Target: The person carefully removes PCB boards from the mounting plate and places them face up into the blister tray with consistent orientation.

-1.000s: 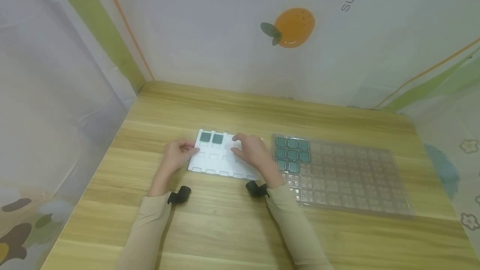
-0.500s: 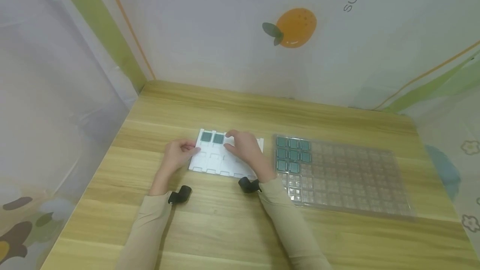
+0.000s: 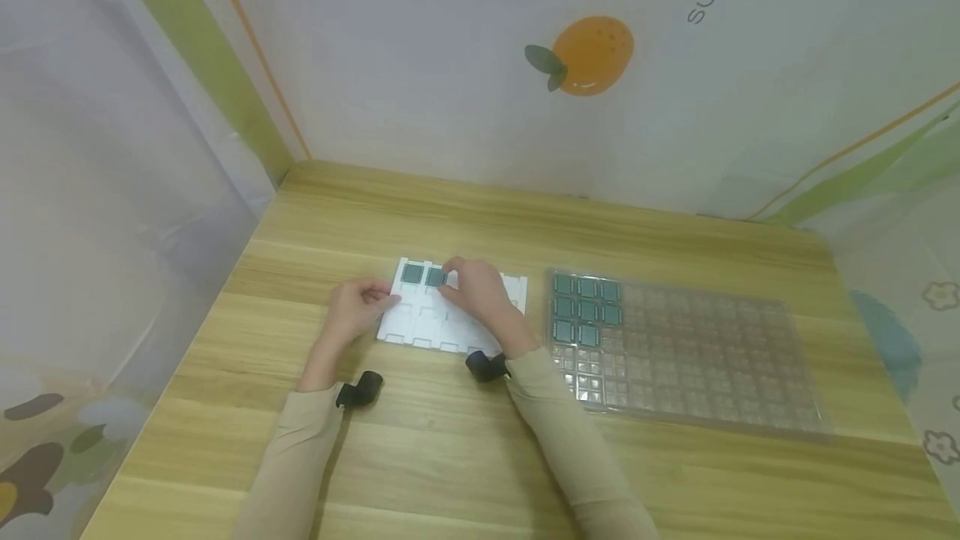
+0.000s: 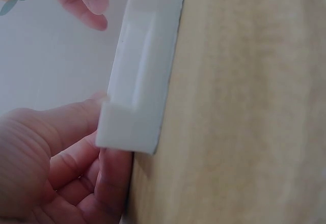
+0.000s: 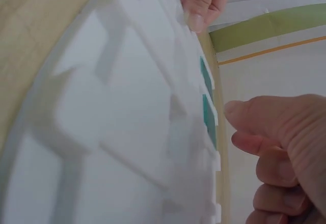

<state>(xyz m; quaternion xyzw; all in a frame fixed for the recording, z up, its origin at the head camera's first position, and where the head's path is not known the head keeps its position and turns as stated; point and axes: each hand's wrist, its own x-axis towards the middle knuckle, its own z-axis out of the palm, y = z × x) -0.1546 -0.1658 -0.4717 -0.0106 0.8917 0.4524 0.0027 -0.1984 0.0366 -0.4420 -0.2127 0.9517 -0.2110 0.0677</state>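
Observation:
A white tray [image 3: 420, 323] with shallow compartments lies on the table. Two green square chips [image 3: 412, 273] sit in its far left compartments; the right wrist view catches them edge-on as teal slivers [image 5: 209, 119]. My left hand [image 3: 354, 308] grips the tray's left edge between thumb and fingers, seen close up in the left wrist view around the tray corner [image 4: 125, 127]. Over the far side of the tray hovers my right hand [image 3: 480, 294], thumb and index finger parted beside the second chip, the other fingers curled. Nothing shows between those fingertips.
To the right lies a long clear plastic tray [image 3: 712, 357] with many small compartments. Several green chips [image 3: 588, 312] fill its left far corner. A black wrist camera [image 3: 487, 367] juts from each sleeve. A printed curtain [image 3: 465, 107] stands behind the wooden table [image 3: 420, 457].
My right hand has moved left across the white tray, from its middle to beside the second chip. The left hand keeps its grip on the edge.

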